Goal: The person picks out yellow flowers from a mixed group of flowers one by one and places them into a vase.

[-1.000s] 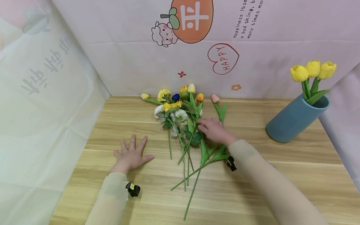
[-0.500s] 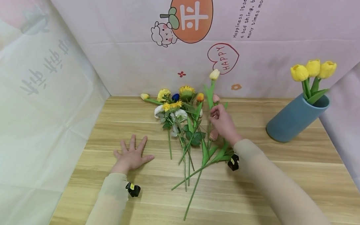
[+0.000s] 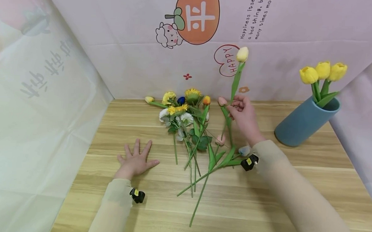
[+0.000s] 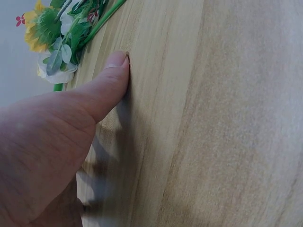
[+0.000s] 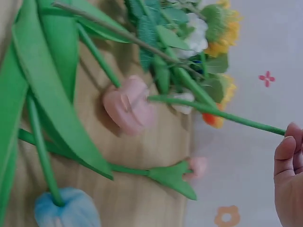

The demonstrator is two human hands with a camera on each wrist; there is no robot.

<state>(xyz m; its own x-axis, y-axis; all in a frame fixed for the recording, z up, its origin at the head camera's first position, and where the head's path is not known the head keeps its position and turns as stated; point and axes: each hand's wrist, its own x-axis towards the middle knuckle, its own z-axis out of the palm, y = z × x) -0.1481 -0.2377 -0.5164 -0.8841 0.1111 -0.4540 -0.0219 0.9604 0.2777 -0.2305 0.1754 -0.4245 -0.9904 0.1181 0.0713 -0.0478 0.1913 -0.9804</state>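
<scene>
Showing only in head view: held bloom (image 3: 242,54)

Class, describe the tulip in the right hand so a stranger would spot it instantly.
Start at the blue vase on the wooden table. To its left, the right hand holds up a cream tulip. Paler than the vase's yellow tulips, it is the only flower held in either of the hands.
</scene>
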